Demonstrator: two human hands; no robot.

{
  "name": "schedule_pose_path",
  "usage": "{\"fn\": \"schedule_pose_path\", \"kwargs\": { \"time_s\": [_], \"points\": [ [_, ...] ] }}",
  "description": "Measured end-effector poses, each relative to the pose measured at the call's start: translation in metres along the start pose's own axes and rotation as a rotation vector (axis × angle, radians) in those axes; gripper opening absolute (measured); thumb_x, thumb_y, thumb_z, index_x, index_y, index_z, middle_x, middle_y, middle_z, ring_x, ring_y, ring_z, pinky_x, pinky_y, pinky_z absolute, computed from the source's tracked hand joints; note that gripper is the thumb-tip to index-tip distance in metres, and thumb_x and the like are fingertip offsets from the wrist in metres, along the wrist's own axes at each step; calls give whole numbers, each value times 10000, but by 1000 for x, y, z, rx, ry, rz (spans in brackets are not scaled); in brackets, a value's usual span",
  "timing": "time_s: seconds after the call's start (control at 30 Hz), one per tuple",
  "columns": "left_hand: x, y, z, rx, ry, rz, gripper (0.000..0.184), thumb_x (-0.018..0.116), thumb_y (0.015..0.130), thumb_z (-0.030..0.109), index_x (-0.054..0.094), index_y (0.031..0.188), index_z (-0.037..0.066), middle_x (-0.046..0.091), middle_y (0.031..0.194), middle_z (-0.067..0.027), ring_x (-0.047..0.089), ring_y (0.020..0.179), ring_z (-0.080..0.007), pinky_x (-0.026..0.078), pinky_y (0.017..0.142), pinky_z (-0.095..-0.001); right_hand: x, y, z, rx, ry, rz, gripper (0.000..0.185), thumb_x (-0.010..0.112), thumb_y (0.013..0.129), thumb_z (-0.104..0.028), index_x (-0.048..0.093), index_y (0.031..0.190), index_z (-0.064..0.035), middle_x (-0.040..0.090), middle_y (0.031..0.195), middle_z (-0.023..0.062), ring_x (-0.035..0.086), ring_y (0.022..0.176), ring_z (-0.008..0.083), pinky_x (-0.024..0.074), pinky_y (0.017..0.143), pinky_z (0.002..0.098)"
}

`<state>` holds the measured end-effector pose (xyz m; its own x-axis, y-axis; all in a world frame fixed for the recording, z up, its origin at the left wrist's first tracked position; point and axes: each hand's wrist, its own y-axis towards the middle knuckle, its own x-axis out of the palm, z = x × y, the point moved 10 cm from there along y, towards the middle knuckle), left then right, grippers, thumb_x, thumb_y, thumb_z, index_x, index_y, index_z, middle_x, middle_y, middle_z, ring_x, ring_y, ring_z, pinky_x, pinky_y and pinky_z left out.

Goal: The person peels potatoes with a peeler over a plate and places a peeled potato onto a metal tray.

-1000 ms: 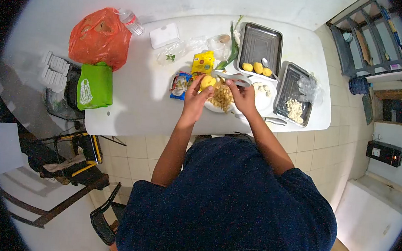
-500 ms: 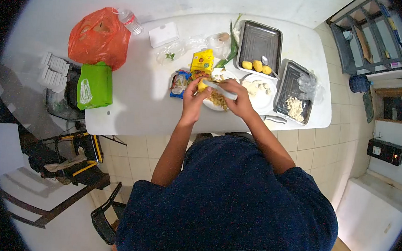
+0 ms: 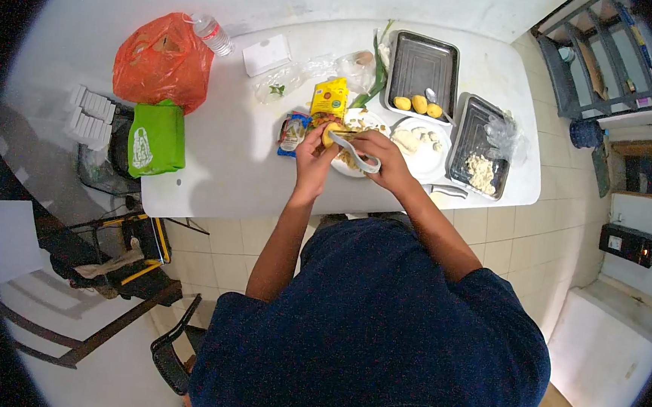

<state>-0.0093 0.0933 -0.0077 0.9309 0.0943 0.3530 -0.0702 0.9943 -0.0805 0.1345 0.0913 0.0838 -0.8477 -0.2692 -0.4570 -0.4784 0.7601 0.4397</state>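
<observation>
My left hand (image 3: 313, 154) is closed around a yellow potato (image 3: 332, 133) above a white plate (image 3: 346, 167) scattered with peelings. In my right hand (image 3: 381, 156) is a peeler (image 3: 365, 163) with a white handle, its head against the potato. My fingers partly cover both. Just beyond my left hand lie a yellow packet (image 3: 329, 96) and a blue packet (image 3: 292, 134). To the right of my right hand, a second white plate (image 3: 424, 167) bears pale pieces. A knife (image 3: 449, 190) lies near the table's front edge.
A dark tray (image 3: 424, 63) holds several potatoes (image 3: 419, 104) and a spoon (image 3: 430, 95). Another tray (image 3: 467, 130) has pale crumbly food and a plastic bag. Green leaves (image 3: 378, 75), a white box (image 3: 267, 56), a bottle (image 3: 215, 38), a red bag (image 3: 162, 63) and a green bag (image 3: 156, 139) are farther off.
The peeler has turned in my right hand, so its handle now shows as a curved loop against the potato. My left hand still holds the potato in nearly the same place.
</observation>
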Motion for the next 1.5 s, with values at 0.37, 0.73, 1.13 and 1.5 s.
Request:
{"fn": "schedule_pose_path", "kwargs": {
  "time_s": [0.37,0.73,1.13,1.5],
  "points": [
    [9,-6,6,-78,22,18,446,692,873,43,544,1284,-47,639,1168,-84,603,1043,-125,477,910,-253,-6,-2,30,262,173,120,137,645,892,-119,620,971,-11,616,915,150,618,866,279,482,763,356],
    [22,-8,10,-81,104,-53,491,694,880,84,531,1325,-42,648,1147,-69,605,993,-104,485,871,-246,-11,-11,43,334,179,289,200,590,956,-187,601,882,-2,609,747,120,595,702,229,463,653,336],
    [26,-8,7,-59,83,-71,527,722,854,60,523,1328,-55,648,1141,-70,611,993,-103,487,883,-245,-14,-9,47,308,171,300,200,568,966,-185,570,884,-2,598,732,116,592,680,222,460,628,338],
    [21,-11,-2,-87,-30,-88,525,709,857,49,516,1332,-65,635,1169,-85,605,1036,-132,481,917,-267,-8,-15,64,347,313,317,211,563,983,-199,551,876,-18,562,708,50,523,659,117,429,592,281]
  ]
}}
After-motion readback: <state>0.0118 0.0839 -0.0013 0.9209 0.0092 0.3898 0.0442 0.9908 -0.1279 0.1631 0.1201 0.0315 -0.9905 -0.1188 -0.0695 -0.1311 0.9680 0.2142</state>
